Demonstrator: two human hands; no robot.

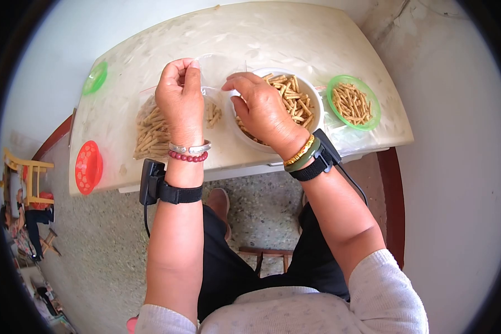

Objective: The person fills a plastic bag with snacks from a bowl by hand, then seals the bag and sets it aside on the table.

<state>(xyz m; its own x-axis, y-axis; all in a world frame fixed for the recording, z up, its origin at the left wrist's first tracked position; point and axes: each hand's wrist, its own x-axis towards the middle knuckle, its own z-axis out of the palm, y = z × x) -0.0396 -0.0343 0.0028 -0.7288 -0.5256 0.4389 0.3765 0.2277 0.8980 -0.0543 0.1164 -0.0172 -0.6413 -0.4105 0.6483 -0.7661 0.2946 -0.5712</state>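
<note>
My left hand [181,100] is raised over the table, thumb and fingers pinched at the top edge of a clear plastic bag [205,69]. A few short tan sticks [212,114] lie low in that bag. My right hand [261,106] hovers at the left side of a white bowl [319,114], fingers bent and thumb apart, with nothing visible between them. The bowl is heaped with short tan sticks [295,100], and my right hand covers part of it. Left of my left wrist lies a filled clear bag [150,133] of the same sticks.
A green basket [378,108] of sticks stands at the right of the pale table [250,33]. A red basket [88,167] and a green dish [96,77] sit along the left edge. Clear plastic [345,139] lies beside the bowl. A wooden chair [36,178] stands far left.
</note>
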